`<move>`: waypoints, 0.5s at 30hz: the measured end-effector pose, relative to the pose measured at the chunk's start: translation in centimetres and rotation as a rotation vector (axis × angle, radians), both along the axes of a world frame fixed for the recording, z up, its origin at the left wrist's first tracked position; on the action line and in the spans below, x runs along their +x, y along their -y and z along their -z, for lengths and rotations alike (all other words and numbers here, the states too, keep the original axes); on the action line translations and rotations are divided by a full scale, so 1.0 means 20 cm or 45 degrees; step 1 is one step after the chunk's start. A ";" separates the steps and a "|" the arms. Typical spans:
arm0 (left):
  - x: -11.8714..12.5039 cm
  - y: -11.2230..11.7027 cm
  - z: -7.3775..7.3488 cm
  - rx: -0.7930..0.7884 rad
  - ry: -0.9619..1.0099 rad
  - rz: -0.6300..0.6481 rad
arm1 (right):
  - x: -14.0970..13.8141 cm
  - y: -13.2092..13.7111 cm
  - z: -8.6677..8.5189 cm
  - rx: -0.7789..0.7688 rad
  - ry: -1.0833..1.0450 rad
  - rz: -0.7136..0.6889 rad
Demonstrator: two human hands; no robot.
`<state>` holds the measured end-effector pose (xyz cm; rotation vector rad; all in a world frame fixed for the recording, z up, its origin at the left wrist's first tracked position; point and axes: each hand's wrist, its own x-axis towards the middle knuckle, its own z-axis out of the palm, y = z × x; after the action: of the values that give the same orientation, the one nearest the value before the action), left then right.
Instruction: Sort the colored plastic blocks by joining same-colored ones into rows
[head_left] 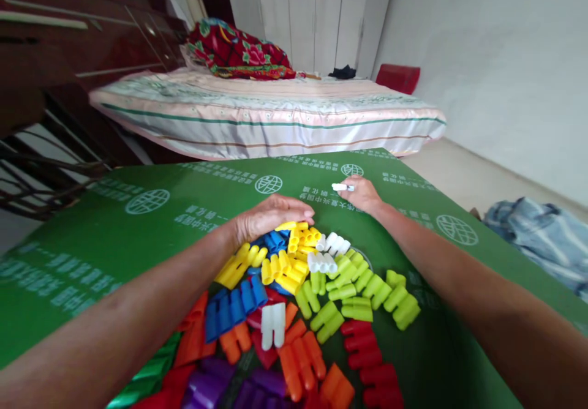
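My right hand (361,196) is closed in a pinch on a small white plastic piece (340,187), held over the far part of the green table. My left hand (275,216) lies over the far edge of a pile of colourful plastic tube-shaped pieces, its fingers stretched out to the right. Just below those fingers are yellow pieces (280,266) and partly covered blue pieces (274,242). Between the two hands, on the near side, white pieces (322,263) sit beside lime-green pieces (356,280). Another white piece (273,325) rests among orange and blue ones.
Nearer me on the green table (220,188) lie orange (301,357), red (367,354), purple and dark green pieces, partly hidden by my left forearm. Beyond the table stands a bed (275,118) with a red floral blanket (243,51). Blue cloth (542,237) is at the right.
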<state>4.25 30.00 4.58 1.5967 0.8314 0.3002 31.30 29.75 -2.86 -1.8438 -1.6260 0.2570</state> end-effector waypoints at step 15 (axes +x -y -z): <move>-0.05 0.28 -0.12 0.208 -0.245 0.232 | -0.49 0.70 -0.16 -0.185 -1.121 -0.176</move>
<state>3.30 24.34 7.06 1.8626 0.8167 0.0860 21.55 15.71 0.41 -1.3849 -1.1087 1.0953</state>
